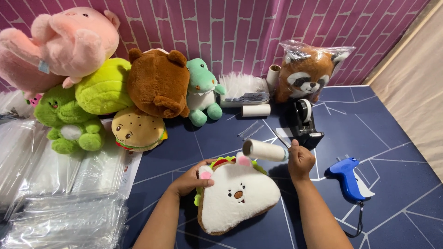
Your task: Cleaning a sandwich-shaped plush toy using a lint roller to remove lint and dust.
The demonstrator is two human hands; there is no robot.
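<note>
Sandwich plush (237, 196) lies face up on the blue table (392, 184), near edge. Left hand (191, 177) rests fingers spread on its upper left corner. Right hand (300, 161) is closed around a lint roller (265, 150), head hovering just above the plush's top edge. Rolling looks barely begun; face unrolled. Tagging gun (347, 177) lies right of the plush, untouched.

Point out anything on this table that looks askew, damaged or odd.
Nothing looks damaged or spilled. The left hand steadies a sandwich plush while the right hand holds a lint roller above it. Only the pink pig plush sits tilted atop the heaped toys by the wall.
</note>
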